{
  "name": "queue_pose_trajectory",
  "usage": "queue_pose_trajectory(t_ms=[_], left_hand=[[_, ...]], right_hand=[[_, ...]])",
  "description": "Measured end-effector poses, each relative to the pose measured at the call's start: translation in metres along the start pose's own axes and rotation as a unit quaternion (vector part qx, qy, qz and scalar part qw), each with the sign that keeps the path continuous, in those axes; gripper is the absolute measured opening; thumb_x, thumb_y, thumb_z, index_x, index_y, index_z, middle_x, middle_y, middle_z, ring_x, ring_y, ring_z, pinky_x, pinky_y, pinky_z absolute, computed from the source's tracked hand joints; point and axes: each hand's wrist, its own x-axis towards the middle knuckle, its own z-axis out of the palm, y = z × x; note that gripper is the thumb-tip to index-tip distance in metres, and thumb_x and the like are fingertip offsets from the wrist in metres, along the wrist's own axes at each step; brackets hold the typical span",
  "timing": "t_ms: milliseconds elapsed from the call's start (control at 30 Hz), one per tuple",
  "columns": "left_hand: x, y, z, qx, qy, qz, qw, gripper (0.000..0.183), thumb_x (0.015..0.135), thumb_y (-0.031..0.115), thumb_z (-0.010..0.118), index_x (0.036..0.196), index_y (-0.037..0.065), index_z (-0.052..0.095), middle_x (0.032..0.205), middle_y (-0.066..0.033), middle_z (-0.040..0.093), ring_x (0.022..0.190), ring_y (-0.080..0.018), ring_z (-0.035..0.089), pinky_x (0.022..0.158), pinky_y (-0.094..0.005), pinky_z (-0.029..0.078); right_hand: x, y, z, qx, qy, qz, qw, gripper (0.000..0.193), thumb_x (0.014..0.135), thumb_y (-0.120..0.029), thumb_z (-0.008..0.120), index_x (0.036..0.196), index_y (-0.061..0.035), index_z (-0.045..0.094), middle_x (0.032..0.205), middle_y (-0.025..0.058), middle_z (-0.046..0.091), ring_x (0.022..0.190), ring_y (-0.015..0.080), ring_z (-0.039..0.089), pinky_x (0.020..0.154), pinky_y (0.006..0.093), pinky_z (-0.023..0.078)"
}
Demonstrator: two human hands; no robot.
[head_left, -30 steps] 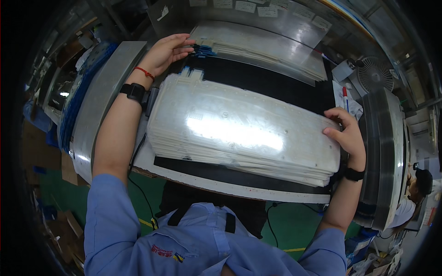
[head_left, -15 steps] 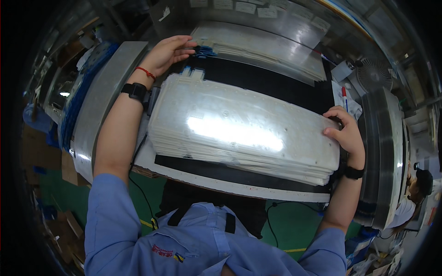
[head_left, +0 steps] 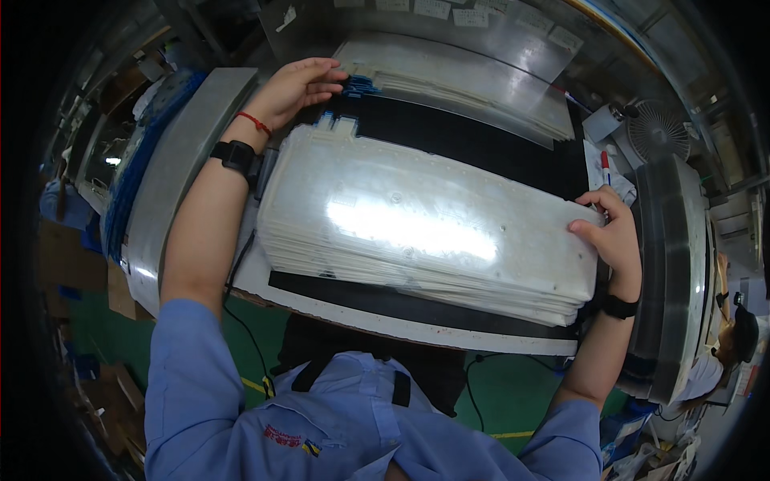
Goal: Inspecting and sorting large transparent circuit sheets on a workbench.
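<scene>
A thick stack of thin, translucent plastic sheets (head_left: 433, 192) lies in front of me, with tail-like tabs (head_left: 341, 124) sticking out at its far left corner. My right hand (head_left: 613, 240) grips this stack at its right end, thumb on the top sheet and fingers curled at the far corner. Farther back lies a second stack of similar sheets (head_left: 465, 100), with blue-edged tabs (head_left: 361, 86) at its left end. My left hand (head_left: 301, 90) is beside those tabs, fingers stretched out and slightly apart; whether the tips touch them I cannot tell.
Black matting (head_left: 473, 152) covers the white-edged table (head_left: 417, 334). Metal plates flank me at left (head_left: 188, 160) and right (head_left: 670, 280). A red-capped marker (head_left: 605, 164), a small fan (head_left: 658, 131) and a metal container (head_left: 601, 122) stand at the far right. Another person (head_left: 734, 345) is at the right rim.
My right hand has shifted slightly to the right along the near stack's end. My left hand stays beside the blue-edged tabs. The whole view has moved a little.
</scene>
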Motion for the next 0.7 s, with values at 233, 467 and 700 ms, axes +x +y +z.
queue_pose_trajectory(t_ms=[233,467,700], left_hand=[[0.000,0.002,0.002,-0.003,-0.009,0.005,1.000,0.037,0.098,0.031,0.047,0.119,0.002,0.053,0.106,-0.0086,0.063,0.093,-0.0116,0.062,0.080,-0.0219,0.052],[-0.006,0.008,-0.004,-0.072,-0.150,0.006,0.986,0.032,0.096,0.028,0.050,0.111,0.001,0.059,0.100,-0.0081,0.065,0.088,-0.0107,0.063,0.080,-0.0220,0.052],[-0.010,0.011,0.005,-0.052,-0.148,0.019,0.987,0.032,0.084,0.009,0.067,0.113,0.001,0.057,0.102,-0.0068,0.065,0.091,-0.0101,0.063,0.085,-0.0220,0.050]], right_hand=[[-0.001,0.008,0.000,0.126,0.034,0.010,0.991,0.018,0.081,-0.015,0.070,0.090,-0.0013,0.062,0.079,-0.0023,0.053,0.073,0.0065,0.045,0.066,0.0212,0.035],[0.004,0.021,0.003,0.178,0.139,0.049,0.973,0.013,0.087,-0.014,0.064,0.092,-0.0019,0.062,0.082,-0.0027,0.058,0.074,0.0041,0.048,0.067,0.0182,0.037],[0.003,0.022,0.001,0.146,0.059,0.071,0.985,0.019,0.086,-0.012,0.065,0.101,0.0004,0.066,0.085,-0.0011,0.061,0.076,0.0063,0.053,0.070,0.0202,0.042]])
